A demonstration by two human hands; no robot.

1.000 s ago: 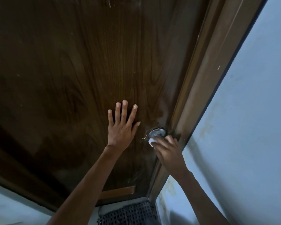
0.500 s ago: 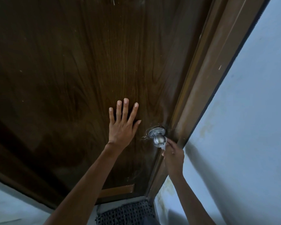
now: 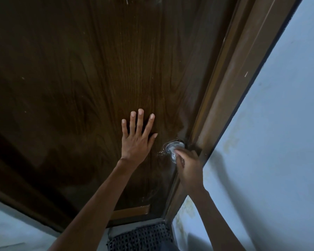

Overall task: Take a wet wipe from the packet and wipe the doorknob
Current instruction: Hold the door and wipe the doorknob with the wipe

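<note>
A round silver doorknob [image 3: 172,148] sits at the right edge of a dark brown wooden door [image 3: 91,84]. My right hand [image 3: 189,166] is blurred with motion; its fingers curl over the knob's lower right side, shut on the wet wipe, which shows only as a pale smear at the fingertips. My left hand [image 3: 137,140] lies flat on the door just left of the knob, fingers spread and holding nothing. The wipe packet is not in view.
A brown door frame [image 3: 230,98] runs diagonally right of the knob, with a pale blue wall [image 3: 279,142] beyond it. A dark woven mat [image 3: 140,238] lies on the floor below the door's bottom edge.
My right hand dropped off the knob to its lower right, baring it, and has now come back up over it. My left hand has stayed flat on the door.
</note>
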